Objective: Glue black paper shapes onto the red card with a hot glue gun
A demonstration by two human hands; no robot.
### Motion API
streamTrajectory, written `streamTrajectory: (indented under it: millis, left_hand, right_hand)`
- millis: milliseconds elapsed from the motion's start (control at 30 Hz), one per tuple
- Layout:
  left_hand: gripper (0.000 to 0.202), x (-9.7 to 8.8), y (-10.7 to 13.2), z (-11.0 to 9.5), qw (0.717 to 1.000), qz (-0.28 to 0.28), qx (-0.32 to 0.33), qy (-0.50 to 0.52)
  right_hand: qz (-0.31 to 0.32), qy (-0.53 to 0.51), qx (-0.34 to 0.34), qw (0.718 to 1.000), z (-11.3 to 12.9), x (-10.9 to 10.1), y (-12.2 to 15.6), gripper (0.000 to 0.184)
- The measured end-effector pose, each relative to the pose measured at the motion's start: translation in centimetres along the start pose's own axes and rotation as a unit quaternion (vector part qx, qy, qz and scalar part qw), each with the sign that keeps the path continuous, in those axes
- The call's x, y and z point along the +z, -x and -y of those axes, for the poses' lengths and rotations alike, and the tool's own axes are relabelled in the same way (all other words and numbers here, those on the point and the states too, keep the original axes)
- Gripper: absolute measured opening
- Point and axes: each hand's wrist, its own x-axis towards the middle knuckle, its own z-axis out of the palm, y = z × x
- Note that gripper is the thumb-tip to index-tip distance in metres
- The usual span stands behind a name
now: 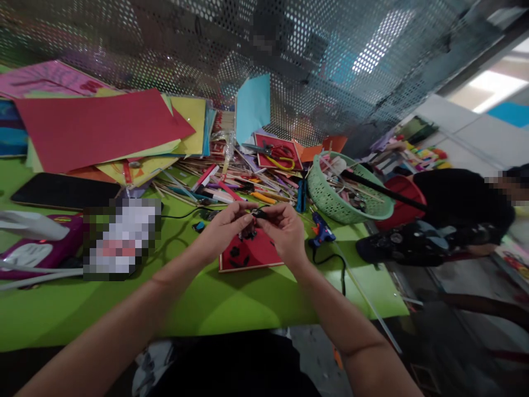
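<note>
My left hand (225,224) and my right hand (285,229) meet above the green table (124,309), fingertips pinched together on a small black piece (259,213). What the piece is I cannot make out. Under the hands lies a red card (258,255) with a few small black bits on it. A thin black wire (182,215) runs left from the hands across the table.
Red and yellow paper sheets (99,127) are piled at the back left, with a black phone (66,191) and scattered sticks and pens (215,187). A green basket (347,190) and a blue glue gun (322,231) sit right. A person in black (454,209) sits beyond the table's right edge.
</note>
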Motion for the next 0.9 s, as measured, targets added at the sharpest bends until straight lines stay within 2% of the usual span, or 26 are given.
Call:
streamTrajectory:
  millis: [100, 200, 433, 600, 767, 900]
  left_hand:
    - [0.036, 0.2, -0.2, 0.4, 0.999, -0.019, -0.017, 0.046]
    - [0.037, 0.1, -0.3, 0.7, 0.998, -0.047, -0.011, 0.048]
    - [0.043, 0.1, -0.4, 0.7, 0.993, -0.066, -0.041, 0.087]
    - [0.044, 0.2, -0.4, 0.5, 0.988, -0.079, -0.063, 0.121]
    - [0.041, 0.1, -0.5, 0.5, 0.988, -0.075, -0.061, 0.117]
    - [0.032, 0.0, -0.6, 0.9, 0.995, -0.048, -0.041, 0.077]
  right_hand:
    - [-0.017, -0.068, 0.042, 0.997, 0.1, 0.2, -0.1, 0.031]
    - [-0.009, -0.081, 0.046, 0.996, -0.1, 0.3, 0.1, 0.032]
    - [-0.013, 0.049, -0.023, 0.998, -0.1, 0.2, 0.5, 0.027]
    - [0.015, 0.183, -0.098, 0.978, 0.2, 0.1, 0.7, 0.025]
    - [0.028, 0.224, -0.139, 0.964, 0.5, -0.6, 0.3, 0.009]
    - [0.022, 0.240, -0.163, 0.957, 0.8, -1.0, -0.1, 0.011]
